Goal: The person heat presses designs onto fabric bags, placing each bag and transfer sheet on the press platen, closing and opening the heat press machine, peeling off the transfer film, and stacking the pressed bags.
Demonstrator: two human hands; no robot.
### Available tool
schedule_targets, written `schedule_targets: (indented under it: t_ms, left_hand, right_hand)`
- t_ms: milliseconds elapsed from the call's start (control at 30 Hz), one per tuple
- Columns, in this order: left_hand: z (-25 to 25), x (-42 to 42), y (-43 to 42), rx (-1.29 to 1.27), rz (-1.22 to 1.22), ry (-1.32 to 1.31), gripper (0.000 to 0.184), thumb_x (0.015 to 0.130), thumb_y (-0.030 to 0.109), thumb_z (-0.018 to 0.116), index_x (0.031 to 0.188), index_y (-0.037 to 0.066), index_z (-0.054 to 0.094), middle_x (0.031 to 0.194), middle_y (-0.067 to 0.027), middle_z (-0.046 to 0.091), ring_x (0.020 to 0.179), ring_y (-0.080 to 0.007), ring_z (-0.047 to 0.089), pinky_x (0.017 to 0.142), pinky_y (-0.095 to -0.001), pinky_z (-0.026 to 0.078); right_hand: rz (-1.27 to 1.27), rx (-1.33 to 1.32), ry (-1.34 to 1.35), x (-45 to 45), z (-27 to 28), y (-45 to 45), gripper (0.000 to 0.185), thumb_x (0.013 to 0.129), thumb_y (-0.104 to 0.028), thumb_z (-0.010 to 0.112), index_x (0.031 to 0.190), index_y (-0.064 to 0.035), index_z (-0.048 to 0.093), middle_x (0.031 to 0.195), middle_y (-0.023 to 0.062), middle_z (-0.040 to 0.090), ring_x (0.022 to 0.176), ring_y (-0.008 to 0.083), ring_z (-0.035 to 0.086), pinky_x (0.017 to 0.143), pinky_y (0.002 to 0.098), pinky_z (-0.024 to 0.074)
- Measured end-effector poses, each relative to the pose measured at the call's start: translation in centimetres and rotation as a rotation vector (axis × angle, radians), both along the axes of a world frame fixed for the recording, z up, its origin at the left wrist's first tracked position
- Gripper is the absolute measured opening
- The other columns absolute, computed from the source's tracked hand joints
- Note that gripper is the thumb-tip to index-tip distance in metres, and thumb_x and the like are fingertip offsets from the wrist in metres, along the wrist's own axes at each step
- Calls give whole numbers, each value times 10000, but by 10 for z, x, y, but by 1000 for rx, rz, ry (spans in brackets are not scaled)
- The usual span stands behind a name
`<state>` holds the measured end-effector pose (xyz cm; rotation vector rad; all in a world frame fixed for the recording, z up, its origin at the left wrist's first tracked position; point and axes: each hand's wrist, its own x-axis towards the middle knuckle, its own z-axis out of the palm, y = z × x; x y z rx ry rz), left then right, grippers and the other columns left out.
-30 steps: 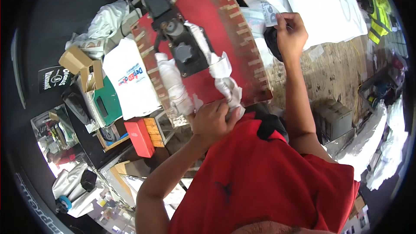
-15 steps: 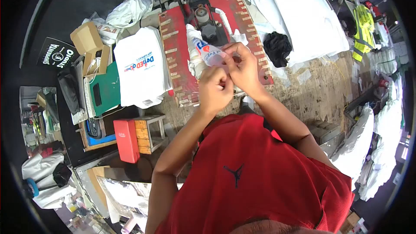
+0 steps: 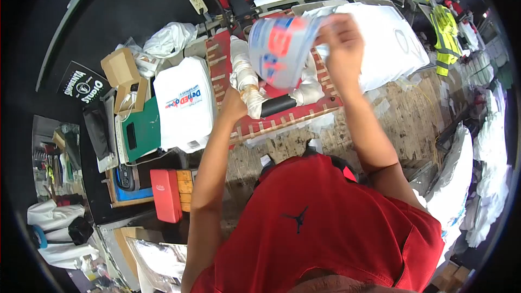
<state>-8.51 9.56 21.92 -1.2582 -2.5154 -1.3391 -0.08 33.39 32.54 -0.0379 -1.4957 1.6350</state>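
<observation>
My right hand (image 3: 343, 40) pinches the right edge of a translucent transfer film (image 3: 279, 49). Faint, mirrored-looking blue and red lettering shows on the sheet, which is curved and smeared by motion. Below it is the U-shaped handle (image 3: 247, 84) of a heat press, wrapped in white cloth, with a black grip (image 3: 277, 106) across its front. My left hand (image 3: 233, 106) is closed at the left side of this handle; its fingers are partly hidden, and I cannot tell what they hold. Under the handle lies the red press plate (image 3: 217, 54), its edges lined with tan tape strips.
White printed bags (image 3: 184, 103) are stacked at the left, beside an open cardboard box (image 3: 127, 78) and a green board (image 3: 142, 130). White shirts (image 3: 382, 49) lie at the right on the wooden table (image 3: 380, 108). A red box (image 3: 165, 195) stands at lower left.
My hands have parted: the right rose with the film to the upper right, while the left dropped to the handle's left side. The view has shifted, and the black cloth at right is no longer visible.
</observation>
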Motion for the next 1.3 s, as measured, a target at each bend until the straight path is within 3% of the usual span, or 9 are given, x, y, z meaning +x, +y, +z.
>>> schedule_targets:
  t_ms: [67,167,200,500,700,833,967,1133,1300]
  left_hand:
    - [-73,-47,-1,329,14,-744,333,849,143,724,1152,24,657,1022,-147,702,1002,-276,664,892,-397,520]
    - [-38,-25,-13,-174,-242,-150,357,907,228,701,1215,79,601,1062,-76,656,936,-170,626,856,-330,512]
    - [-10,0,3,-409,-154,-512,362,928,241,693,1233,77,589,1136,-79,630,975,-145,607,889,-326,500]
    - [43,143,85,-179,-955,-591,286,945,185,691,1177,21,657,1031,-93,704,941,-191,665,865,-333,521]
    - [-15,167,133,-194,-856,-378,897,860,416,779,1513,7,320,1510,-237,423,1359,-304,480,1084,-420,435]
    - [-54,169,121,-276,-540,-429,1094,765,453,857,1537,22,213,1269,-252,587,1152,-255,605,977,-403,495]
    - [-68,149,95,-388,-571,-686,828,820,268,845,1466,29,387,838,-92,705,778,-123,661,722,-273,522]
    - [-105,133,64,-291,-592,-971,526,895,76,738,1374,29,526,995,-127,724,774,-133,686,691,-269,542]
    - [-132,129,28,236,-234,-1827,463,998,317,541,1342,7,550,1128,-172,695,871,-243,696,836,-394,571]
  right_hand:
    - [-187,54,42,26,40,37,179,883,-54,747,1018,10,648,864,50,688,674,90,616,594,217,498]
    - [-310,168,-62,77,57,99,185,872,-66,758,1018,29,697,839,31,694,664,61,579,598,210,469]
    - [-367,179,-141,94,50,120,177,874,-74,756,1009,26,701,840,26,696,662,56,571,597,211,457]
    - [-445,357,-857,218,-15,172,156,831,-63,674,970,0,704,723,79,671,615,125,576,598,303,456]
    - [-50,662,-1116,208,-55,103,215,777,-56,626,983,-25,674,690,142,624,618,197,592,600,367,461]
    - [225,644,-1065,202,-98,63,214,751,-68,700,965,-54,707,760,179,683,702,317,672,667,421,513]
    - [333,764,-877,194,-122,38,136,729,-56,725,857,-93,751,795,172,710,775,347,697,747,458,541]
    - [347,899,-624,180,-109,43,104,732,-90,763,834,-101,782,805,146,726,746,332,695,725,416,547]
    - [641,427,-757,173,-110,58,120,802,-68,765,919,-53,786,819,90,752,718,205,709,704,311,559]
